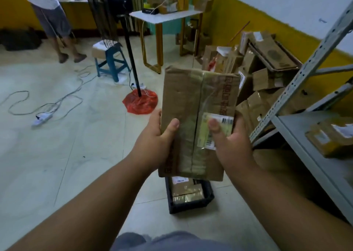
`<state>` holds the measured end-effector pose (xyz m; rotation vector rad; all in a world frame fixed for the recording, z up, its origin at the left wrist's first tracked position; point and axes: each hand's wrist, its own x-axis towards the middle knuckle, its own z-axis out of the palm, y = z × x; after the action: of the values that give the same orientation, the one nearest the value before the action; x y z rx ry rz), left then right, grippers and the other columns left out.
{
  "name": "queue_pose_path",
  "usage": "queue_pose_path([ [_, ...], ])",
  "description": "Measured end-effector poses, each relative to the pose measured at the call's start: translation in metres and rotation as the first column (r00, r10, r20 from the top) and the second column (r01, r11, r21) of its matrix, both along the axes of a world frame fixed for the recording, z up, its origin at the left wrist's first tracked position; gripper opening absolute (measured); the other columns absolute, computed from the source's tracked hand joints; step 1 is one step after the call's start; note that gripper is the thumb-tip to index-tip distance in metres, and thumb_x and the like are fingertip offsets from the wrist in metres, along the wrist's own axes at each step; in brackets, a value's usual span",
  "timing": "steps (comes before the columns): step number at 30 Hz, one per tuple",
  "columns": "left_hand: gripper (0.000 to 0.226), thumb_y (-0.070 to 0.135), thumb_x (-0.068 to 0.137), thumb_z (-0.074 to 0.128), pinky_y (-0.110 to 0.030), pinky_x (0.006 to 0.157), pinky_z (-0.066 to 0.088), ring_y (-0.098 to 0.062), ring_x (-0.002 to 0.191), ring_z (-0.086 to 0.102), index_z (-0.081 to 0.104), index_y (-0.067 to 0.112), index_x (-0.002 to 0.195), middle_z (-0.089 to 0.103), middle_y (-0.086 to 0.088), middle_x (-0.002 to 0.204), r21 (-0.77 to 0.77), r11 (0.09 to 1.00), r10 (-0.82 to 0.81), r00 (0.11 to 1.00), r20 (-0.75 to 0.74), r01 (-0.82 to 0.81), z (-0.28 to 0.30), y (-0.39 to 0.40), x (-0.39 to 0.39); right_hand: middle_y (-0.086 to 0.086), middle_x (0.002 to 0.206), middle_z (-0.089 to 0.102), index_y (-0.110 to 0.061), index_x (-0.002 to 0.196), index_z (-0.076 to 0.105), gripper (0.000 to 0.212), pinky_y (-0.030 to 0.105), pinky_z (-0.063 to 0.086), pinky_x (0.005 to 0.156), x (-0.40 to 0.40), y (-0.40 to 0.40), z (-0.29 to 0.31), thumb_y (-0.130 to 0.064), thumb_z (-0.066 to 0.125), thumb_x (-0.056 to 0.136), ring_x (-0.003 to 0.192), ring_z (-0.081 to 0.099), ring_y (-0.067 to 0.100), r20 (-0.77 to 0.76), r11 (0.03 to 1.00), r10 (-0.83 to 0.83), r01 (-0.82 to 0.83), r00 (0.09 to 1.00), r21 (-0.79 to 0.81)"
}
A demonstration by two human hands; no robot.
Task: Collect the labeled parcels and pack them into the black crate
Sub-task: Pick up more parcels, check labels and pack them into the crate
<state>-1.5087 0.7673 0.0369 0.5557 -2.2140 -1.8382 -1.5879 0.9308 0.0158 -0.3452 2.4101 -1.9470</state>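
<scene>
Both hands grip one flat cardboard parcel (198, 120), held up in front of the body with its long side pointing away. The left hand (152, 145) clamps the parcel's left edge, thumb pressed on the top face and fingers hidden underneath. The right hand (235, 141) clamps the right edge, its thumb lying on a white and yellowish label (219, 128) with barcodes, stuck under clear tape near the right side. A strip of clear tape runs down the middle of the parcel, and red printed characters run along its right margin. Directly below the parcel, on the pale tiled floor (57, 145), stands the black crate (191, 205), already holding a few brown parcels, at least one with a white label; the held parcel hangs above it, not touching. To the right is a grey metal shelf (298, 128) with a taped box (332, 138) on its board, and behind it a loose heap of cardboard boxes (257, 69) lies against the yellow and white wall. Farther back stand a white-topped table (166, 13) carrying more boxes, a blue stool (112, 59), and a black pole rising from a red plastic bag (140, 102). Grey cables and a power strip (43, 117) trail across the floor at left, near another person's legs (57, 30).
</scene>
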Motion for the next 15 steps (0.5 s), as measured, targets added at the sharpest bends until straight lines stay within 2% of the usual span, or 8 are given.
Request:
queue_pose_path([
  [3,0.030,0.043,0.099,0.044,-0.018,0.068,0.045,0.004,0.093,0.060,0.042,0.040,0.129,0.062,0.023,0.107,-0.041,0.999,-0.027,0.998,0.063,0.030,-0.016,-0.028,-0.040,-0.016,0.107,0.068,-0.032,0.130,0.048,0.062,0.034,0.054,0.089,-0.035,-0.027,-0.017,-0.062,0.064,0.078,0.098,0.066,0.001,0.045,0.999,-0.023,0.022,0.999,0.027],
  [6,0.032,0.044,0.099,0.045,-0.026,0.078,0.048,-0.006,0.102,0.062,0.050,0.036,0.129,0.065,0.019,0.110,-0.103,0.989,-0.093,0.989,0.113,0.105,-0.038,-0.056,-0.099,-0.022,0.108,0.062,-0.031,0.129,0.046,0.048,0.020,0.046,0.082,-0.073,-0.050,-0.040,-0.047,0.064,0.088,0.097,0.060,-0.008,0.060,0.992,-0.111,0.108,0.992,0.058],
  [7,0.031,0.044,0.099,0.046,-0.030,0.083,0.049,-0.009,0.103,0.063,0.052,0.036,0.128,0.065,0.017,0.111,-0.115,0.982,-0.134,0.982,0.130,0.149,-0.046,-0.064,-0.122,-0.022,0.109,0.061,-0.030,0.130,0.045,0.047,0.019,0.045,0.083,-0.085,-0.055,-0.048,-0.045,0.064,0.090,0.099,0.059,-0.007,0.069,0.986,-0.158,0.153,0.985,0.068],
  [9,0.030,0.044,0.099,0.047,-0.036,0.090,0.050,-0.012,0.104,0.063,0.056,0.036,0.126,0.067,0.014,0.111,-0.144,0.952,-0.245,0.955,0.169,0.270,-0.059,-0.077,-0.168,-0.018,0.117,0.061,-0.028,0.136,0.041,0.053,0.027,0.047,0.091,-0.108,-0.065,-0.066,-0.047,0.061,0.091,0.107,0.061,0.004,0.089,0.960,-0.272,0.264,0.958,0.093],
  [12,0.031,0.043,0.099,0.047,-0.036,0.091,0.049,-0.013,0.103,0.062,0.058,0.033,0.127,0.066,0.014,0.111,-0.187,0.854,-0.439,0.865,0.242,0.485,-0.070,-0.091,-0.234,-0.008,0.124,0.061,-0.022,0.139,0.041,0.058,0.033,0.047,0.095,-0.134,-0.080,-0.085,-0.049,0.059,0.091,0.114,0.060,0.013,0.125,0.879,-0.473,0.456,0.872,0.141],
  [15,0.033,0.043,0.099,0.047,-0.034,0.087,0.049,-0.015,0.101,0.063,0.060,0.029,0.126,0.068,0.009,0.112,-0.250,0.725,-0.571,0.763,0.303,0.642,-0.082,-0.099,-0.285,-0.022,0.109,0.059,-0.021,0.137,0.045,0.050,0.023,0.043,0.084,-0.149,-0.094,-0.096,-0.044,0.059,0.094,0.101,0.059,0.004,0.155,0.778,-0.625,0.597,0.765,0.193],
])
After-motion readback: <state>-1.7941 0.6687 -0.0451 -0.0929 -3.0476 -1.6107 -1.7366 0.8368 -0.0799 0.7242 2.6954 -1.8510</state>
